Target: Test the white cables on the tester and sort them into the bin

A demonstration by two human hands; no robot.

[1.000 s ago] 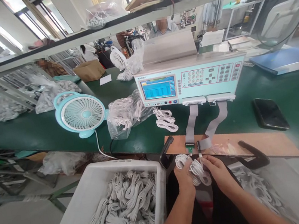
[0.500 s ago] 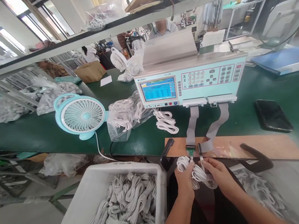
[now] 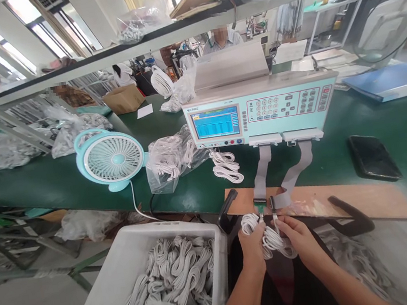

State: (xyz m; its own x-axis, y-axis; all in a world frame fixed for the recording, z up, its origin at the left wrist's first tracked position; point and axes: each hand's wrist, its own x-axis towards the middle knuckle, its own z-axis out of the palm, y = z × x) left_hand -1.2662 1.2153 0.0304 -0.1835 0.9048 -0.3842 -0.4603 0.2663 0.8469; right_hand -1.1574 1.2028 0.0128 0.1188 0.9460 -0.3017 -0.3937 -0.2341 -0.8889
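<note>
A coiled white cable (image 3: 273,239) hangs between my two hands at the front edge of the bench. My left hand (image 3: 252,242) is closed on the coil and on one cable end, which meets a small green circuit board (image 3: 260,209). My right hand (image 3: 295,230) pinches the other end, at the second dark connector (image 3: 272,203). Grey ribbon cables (image 3: 263,174) run from both connectors up to the light blue tester (image 3: 262,112), whose screen (image 3: 215,121) is lit. Whether the plugs are fully seated I cannot tell.
At the lower left, a white bin (image 3: 218,243) holds many coiled cables. A blue fan (image 3: 114,159), a bagged bundle of cables (image 3: 166,161), a loose coil (image 3: 226,167) and a phone (image 3: 375,157) lie on the green bench. A person (image 3: 222,41) sits behind the tester.
Both hands keep their hold on the cable ends at the connectors. Only a slight shift of the camera view shows.
</note>
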